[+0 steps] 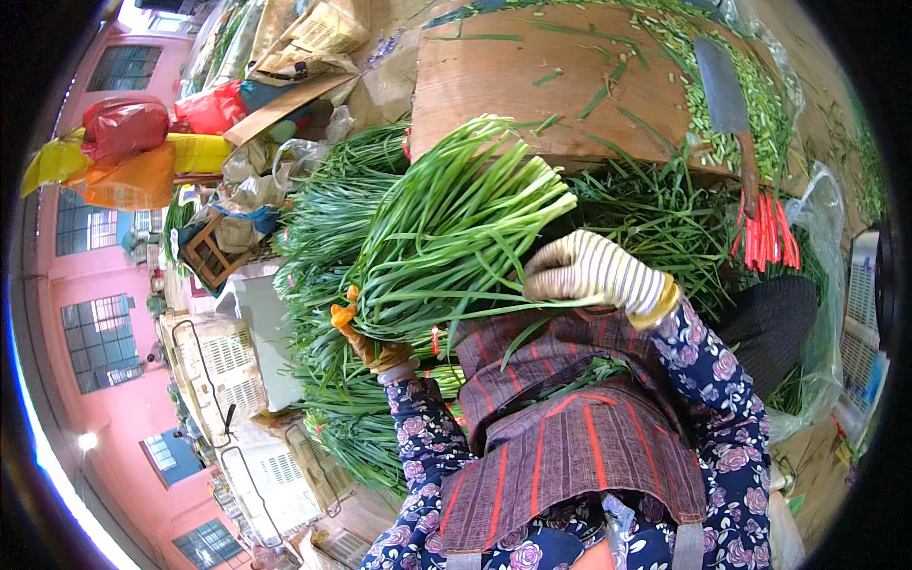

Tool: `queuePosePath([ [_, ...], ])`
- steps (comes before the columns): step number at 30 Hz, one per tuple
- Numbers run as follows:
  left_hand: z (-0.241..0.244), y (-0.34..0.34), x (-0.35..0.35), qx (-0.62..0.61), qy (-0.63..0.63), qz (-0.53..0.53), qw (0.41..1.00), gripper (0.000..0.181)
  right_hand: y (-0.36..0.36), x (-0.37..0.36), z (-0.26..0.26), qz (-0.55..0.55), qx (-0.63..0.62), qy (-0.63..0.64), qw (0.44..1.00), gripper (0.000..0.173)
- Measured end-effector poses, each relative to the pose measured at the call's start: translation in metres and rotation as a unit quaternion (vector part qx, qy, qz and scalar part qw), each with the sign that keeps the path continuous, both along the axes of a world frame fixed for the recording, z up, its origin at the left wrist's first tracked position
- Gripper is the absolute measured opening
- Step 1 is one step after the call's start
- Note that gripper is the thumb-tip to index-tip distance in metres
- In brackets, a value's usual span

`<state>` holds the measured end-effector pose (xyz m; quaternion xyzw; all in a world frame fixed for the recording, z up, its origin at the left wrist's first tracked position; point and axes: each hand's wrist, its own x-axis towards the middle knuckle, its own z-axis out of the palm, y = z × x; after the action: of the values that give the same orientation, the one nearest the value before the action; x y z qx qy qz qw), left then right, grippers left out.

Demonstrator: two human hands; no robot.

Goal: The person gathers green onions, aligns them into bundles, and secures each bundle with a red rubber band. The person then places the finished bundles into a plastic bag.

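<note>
My left hand point(370, 342), in an orange-tipped glove, is closed around the leafy end of a large bunch of green garlic chives or similar long greens point(456, 228). The pale cut stems fan out to the upper right. My right hand point(591, 274), in a striped knit glove, is at the lower right edge of the bunch, fingers bent by some loose leaves; a long blade passes under it. Whether it pinches any leaf is unclear. Bound bundles of the same greens point(335, 206) lie beyond my left hand. A cleaver point(723, 85) with a wooden handle rests on the board's right side.
A wooden board point(491, 78) holds leaf scraps and chopped stem pieces point(769, 107). Red ties point(766, 235) hang at its near right edge. Loose leaves point(648, 214) lie below the board, beside a clear plastic bag point(819, 214). Plastic crates point(214, 356) stand at the left.
</note>
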<state>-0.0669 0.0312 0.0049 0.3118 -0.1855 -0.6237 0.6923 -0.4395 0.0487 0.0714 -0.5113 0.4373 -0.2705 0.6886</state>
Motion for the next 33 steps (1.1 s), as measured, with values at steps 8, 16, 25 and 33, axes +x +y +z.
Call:
queuePosePath([
  [8,0.018,-0.002,-0.007,-0.006,-0.059,0.001,0.998,0.048,-0.02,-0.015,0.067,-0.074,-0.436,0.129,0.887,0.018],
  [16,0.011,0.005,-0.022,0.003,0.016,0.055,0.998,0.054,-0.039,0.154,0.081,-0.053,-0.56,0.304,0.769,0.013],
  [25,-0.021,0.009,-0.014,-0.02,0.131,0.007,0.991,0.051,0.025,0.076,0.058,0.166,-0.378,0.026,0.91,0.02],
  [33,-0.025,0.007,-0.011,0.022,0.087,-0.012,0.996,0.052,0.037,0.035,0.03,0.094,-0.205,0.334,0.915,0.061],
])
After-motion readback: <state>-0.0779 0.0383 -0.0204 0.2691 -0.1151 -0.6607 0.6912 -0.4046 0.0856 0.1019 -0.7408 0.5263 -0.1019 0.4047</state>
